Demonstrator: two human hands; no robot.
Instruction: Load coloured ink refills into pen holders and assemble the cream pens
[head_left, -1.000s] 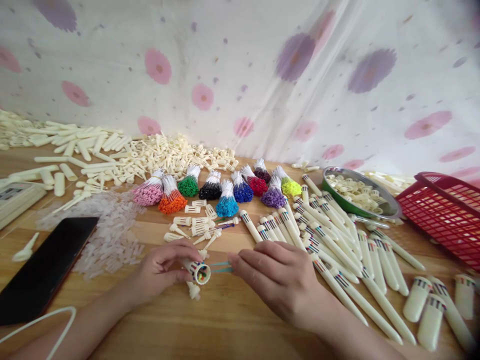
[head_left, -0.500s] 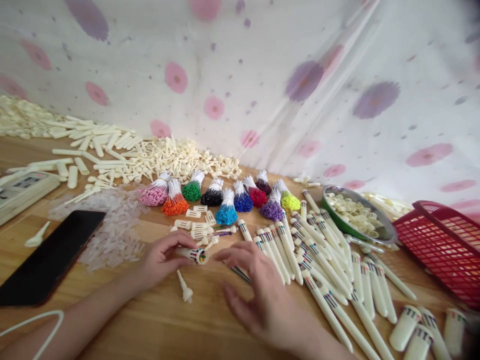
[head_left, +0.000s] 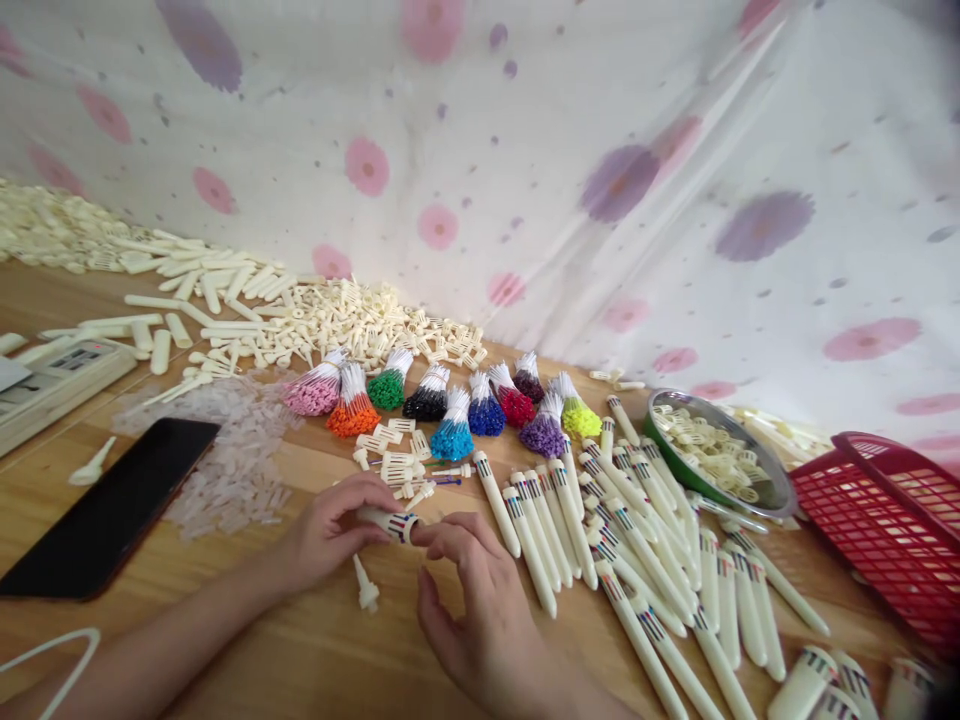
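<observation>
My left hand (head_left: 330, 530) is closed round a cream pen barrel (head_left: 386, 521) with coloured stripes at its open end, held just above the wooden table (head_left: 315, 650). My right hand (head_left: 476, 600) is at the barrel's open end, thumb and forefinger pinched together against it; what they pinch is too small to make out. A small cream pen tip (head_left: 365, 588) lies on the table just below the barrel. Several bundles of coloured refills (head_left: 442, 405) stand in a row behind my hands.
Many assembled cream pens (head_left: 637, 530) lie to the right. A green-rimmed metal bowl (head_left: 712, 455) of cream parts and a red basket (head_left: 892, 525) sit further right. A black phone (head_left: 112, 505), clear caps (head_left: 232, 450) and heaps of cream parts (head_left: 330, 320) lie left and behind.
The view has tilted up and right. My right hand, which held thin refills at the barrel and then opened beside it, has come back and pinches at the barrel's open end.
</observation>
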